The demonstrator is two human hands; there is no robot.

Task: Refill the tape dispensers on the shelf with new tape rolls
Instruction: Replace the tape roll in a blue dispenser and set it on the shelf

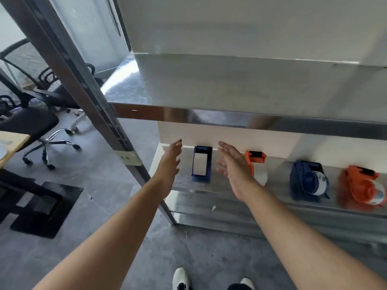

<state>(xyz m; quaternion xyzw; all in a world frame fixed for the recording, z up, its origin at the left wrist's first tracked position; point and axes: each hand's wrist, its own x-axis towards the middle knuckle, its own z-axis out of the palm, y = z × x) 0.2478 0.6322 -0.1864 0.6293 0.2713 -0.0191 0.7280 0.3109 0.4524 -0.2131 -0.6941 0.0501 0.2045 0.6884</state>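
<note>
Lower shelf, steel, carries four tape dispensers in a row along its length.
- Nearest its left end is a blue dispenser, set end-on, with a pale face turned upward and outward.
- Next along is an orange dispenser, partly hidden behind the right hand.
- Beyond it is a second blue dispenser.
- Toward the right end is a second orange dispenser. This one and its blue neighbour are turned so their rolls show.

Both arms reach in under the front edge of the upper shelf.
- The left hand hangs just left of the blue dispenser, fingers straight and holding nothing.
- The right hand is just right of it, fingers spread and relaxed, also empty.
- Neither hand touches the dispenser.

The palms face each other across the dispenser. I read this as a two-handed bracket, set to close on its sides and lift it out. It is probably the first to be refilled, working from the left end. No loose new roll is in view. I cannot tell how much tape this dispenser holds.
</note>
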